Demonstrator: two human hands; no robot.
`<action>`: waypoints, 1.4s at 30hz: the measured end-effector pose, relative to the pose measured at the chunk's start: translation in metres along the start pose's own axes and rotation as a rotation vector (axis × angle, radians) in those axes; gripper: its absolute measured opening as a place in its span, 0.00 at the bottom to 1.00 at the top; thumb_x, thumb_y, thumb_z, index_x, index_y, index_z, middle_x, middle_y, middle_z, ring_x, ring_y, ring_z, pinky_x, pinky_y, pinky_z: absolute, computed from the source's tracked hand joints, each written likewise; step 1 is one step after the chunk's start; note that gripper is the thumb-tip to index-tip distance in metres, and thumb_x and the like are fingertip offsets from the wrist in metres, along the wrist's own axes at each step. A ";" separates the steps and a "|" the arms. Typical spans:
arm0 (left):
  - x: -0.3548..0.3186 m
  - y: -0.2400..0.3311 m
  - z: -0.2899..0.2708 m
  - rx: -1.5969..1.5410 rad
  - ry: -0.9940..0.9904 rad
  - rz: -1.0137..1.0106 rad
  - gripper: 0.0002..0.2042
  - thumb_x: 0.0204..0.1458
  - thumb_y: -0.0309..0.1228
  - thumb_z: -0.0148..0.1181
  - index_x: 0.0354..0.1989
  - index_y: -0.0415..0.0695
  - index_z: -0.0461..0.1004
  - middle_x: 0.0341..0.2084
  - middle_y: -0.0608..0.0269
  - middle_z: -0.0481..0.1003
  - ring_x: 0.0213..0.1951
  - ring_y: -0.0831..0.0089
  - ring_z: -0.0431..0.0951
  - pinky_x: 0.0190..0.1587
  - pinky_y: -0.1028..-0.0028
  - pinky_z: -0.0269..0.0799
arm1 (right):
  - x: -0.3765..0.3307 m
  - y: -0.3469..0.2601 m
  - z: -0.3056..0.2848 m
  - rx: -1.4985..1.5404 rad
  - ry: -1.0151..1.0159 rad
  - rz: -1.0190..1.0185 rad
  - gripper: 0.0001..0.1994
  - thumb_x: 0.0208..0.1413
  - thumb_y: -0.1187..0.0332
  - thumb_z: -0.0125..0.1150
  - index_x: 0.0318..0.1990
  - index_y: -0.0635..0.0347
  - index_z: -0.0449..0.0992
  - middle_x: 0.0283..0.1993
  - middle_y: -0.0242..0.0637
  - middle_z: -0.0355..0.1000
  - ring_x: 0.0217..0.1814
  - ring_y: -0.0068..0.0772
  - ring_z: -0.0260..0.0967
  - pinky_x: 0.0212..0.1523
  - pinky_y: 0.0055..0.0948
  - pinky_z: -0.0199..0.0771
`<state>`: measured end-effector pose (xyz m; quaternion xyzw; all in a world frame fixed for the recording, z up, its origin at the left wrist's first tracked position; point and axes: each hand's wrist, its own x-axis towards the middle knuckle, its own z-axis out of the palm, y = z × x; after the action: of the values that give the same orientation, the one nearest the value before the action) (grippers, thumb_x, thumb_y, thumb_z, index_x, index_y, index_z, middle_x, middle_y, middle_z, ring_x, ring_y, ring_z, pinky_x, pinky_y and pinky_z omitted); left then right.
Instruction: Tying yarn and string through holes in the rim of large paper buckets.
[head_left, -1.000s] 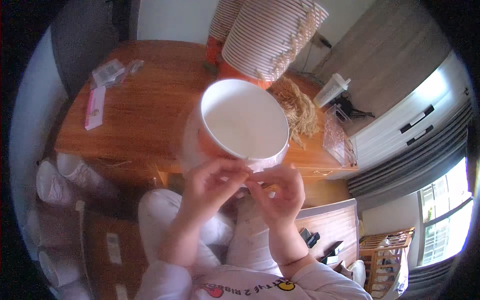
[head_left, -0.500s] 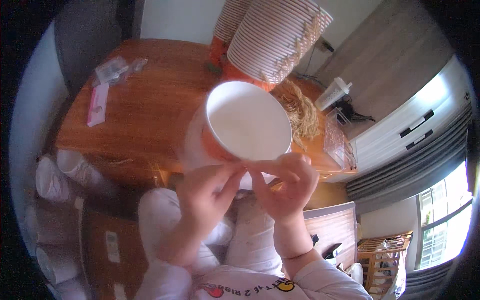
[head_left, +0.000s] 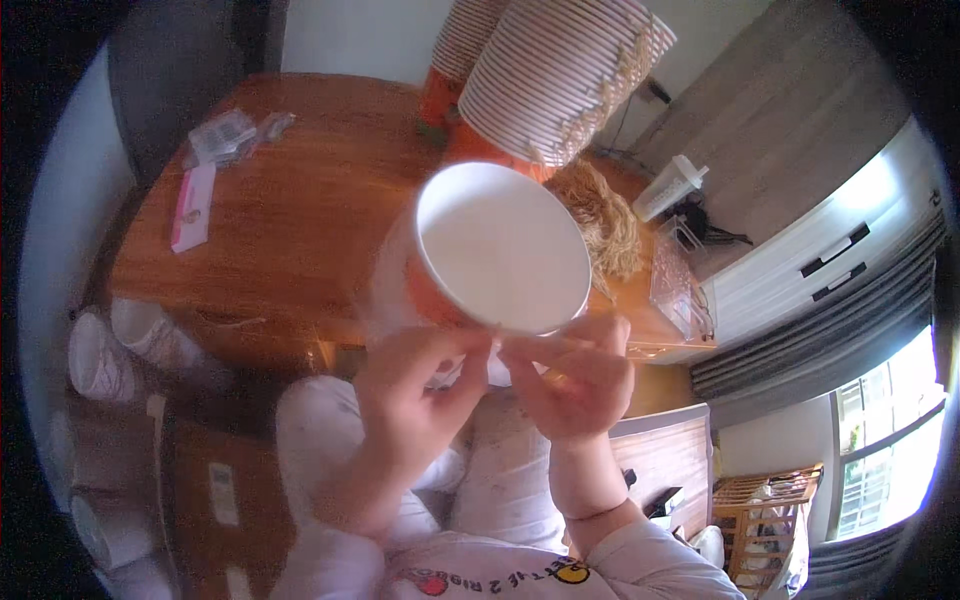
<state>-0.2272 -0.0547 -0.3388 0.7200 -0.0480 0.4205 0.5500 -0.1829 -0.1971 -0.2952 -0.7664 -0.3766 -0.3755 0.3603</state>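
Note:
In front of me a large paper bucket, white inside and orange outside, tilts with its mouth toward me. At its near rim my left hand and my right hand almost meet, thumbs and fingertips pinched. Whatever lies between the fingertips is too small and blurred to make out. Just beyond the bucket, a tangled bundle of tan cords rests on the table. A tall stack of nested paper buckets leans behind it, with cord pieces along its right side.
The wooden table carries clear plastic packaging and a pink-and-white box at left. A second bucket stack stands behind. A white cup with a straw and a clear container sit at right. White cylindrical containers are at far left.
The bucket has shifted slightly to the right. My right hand's fingers have curled in more, and both hands stay pinched close together at the rim.

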 end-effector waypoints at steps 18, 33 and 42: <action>0.003 0.004 -0.002 0.058 0.012 0.169 0.10 0.45 0.21 0.64 0.38 0.38 0.78 0.32 0.56 0.80 0.31 0.65 0.81 0.35 0.72 0.75 | 0.001 0.017 0.010 0.254 0.005 -0.082 0.23 0.37 0.80 0.73 0.41 0.51 0.68 0.35 0.22 0.78 0.35 0.27 0.62 0.43 0.29 0.57; 0.001 0.002 0.002 -0.043 0.003 0.079 0.08 0.45 0.18 0.65 0.35 0.37 0.78 0.30 0.56 0.80 0.31 0.68 0.81 0.35 0.74 0.76 | 0.000 0.022 0.008 0.083 0.029 -0.110 0.20 0.33 0.76 0.75 0.33 0.47 0.71 0.37 0.19 0.78 0.35 0.25 0.63 0.42 0.29 0.56; 0.000 0.000 0.000 0.022 -0.018 0.086 0.06 0.48 0.19 0.63 0.35 0.37 0.78 0.30 0.57 0.80 0.31 0.69 0.81 0.34 0.75 0.76 | 0.004 0.011 0.004 -0.042 -0.014 -0.139 0.20 0.34 0.74 0.76 0.34 0.46 0.71 0.38 0.18 0.78 0.37 0.25 0.65 0.42 0.29 0.54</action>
<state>-0.2272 -0.0547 -0.3384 0.7269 -0.0793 0.4379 0.5230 -0.1708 -0.1974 -0.2968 -0.7482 -0.4234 -0.4023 0.3146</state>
